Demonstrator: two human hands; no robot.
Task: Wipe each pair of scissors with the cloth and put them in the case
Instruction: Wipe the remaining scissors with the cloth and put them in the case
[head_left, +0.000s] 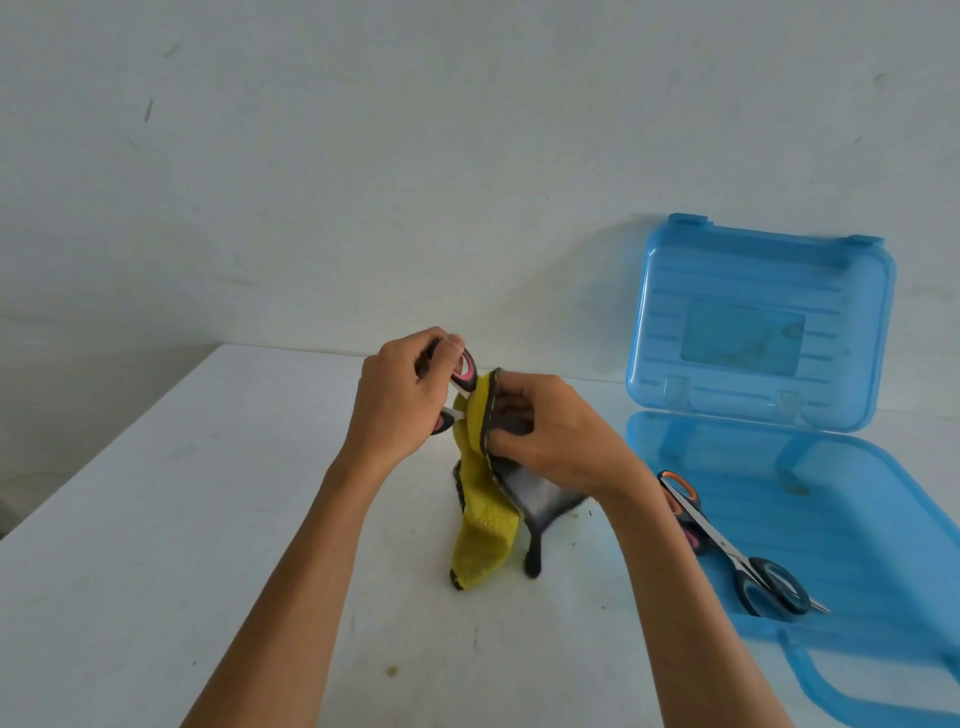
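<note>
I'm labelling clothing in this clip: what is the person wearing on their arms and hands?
Nothing shows. The left hand and right hand are bare, with no gloves or watch in view. The forearms are bare too, with no sleeves as far as the picture's bottom edge.

We see only a white table (156, 519) w/ a bare, scuffed wall (363, 156) behind: plain indoor room, type unclear

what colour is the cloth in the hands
The cloth is yellow on one side and grey on the other, with a dark edge; head view.
</note>
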